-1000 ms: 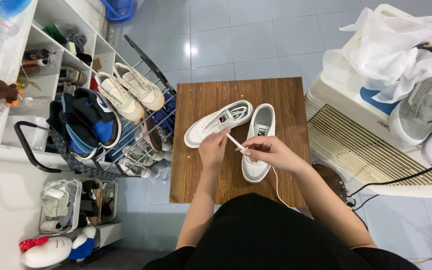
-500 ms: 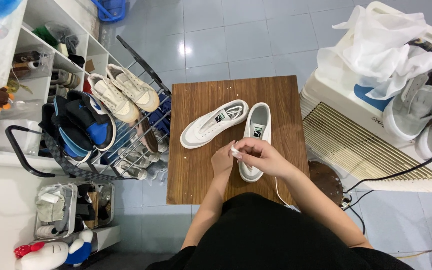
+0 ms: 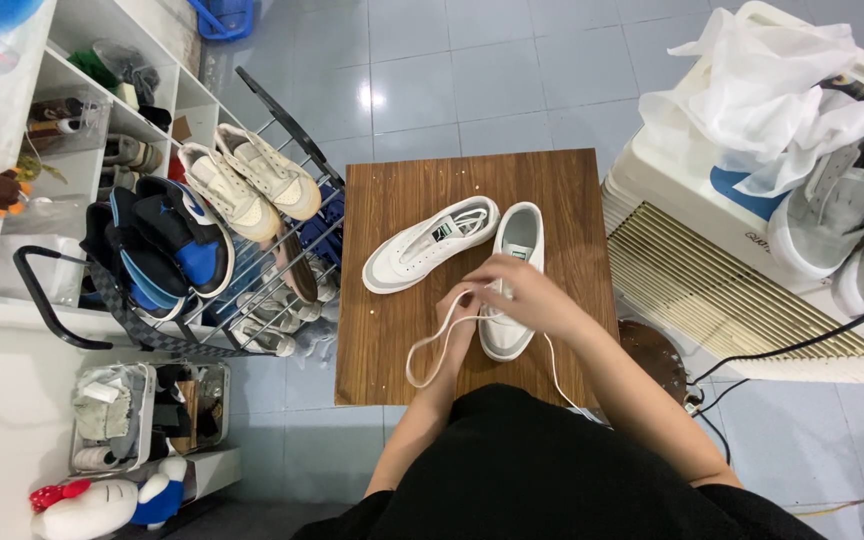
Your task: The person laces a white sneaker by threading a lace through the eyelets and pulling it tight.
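Lacing looks barely started: both hands, right hand (image 3: 527, 295) and left hand (image 3: 459, 318), pinch the loose white shoelace (image 3: 430, 352) over the right sneaker (image 3: 512, 290) on the wooden table (image 3: 382, 340), while the left sneaker (image 3: 422, 250) already looks laced.

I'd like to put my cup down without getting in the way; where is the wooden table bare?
The wooden table is bare behind the two white shoes and at its near left corner. Crowded: the front middle, with both hands and the lace.
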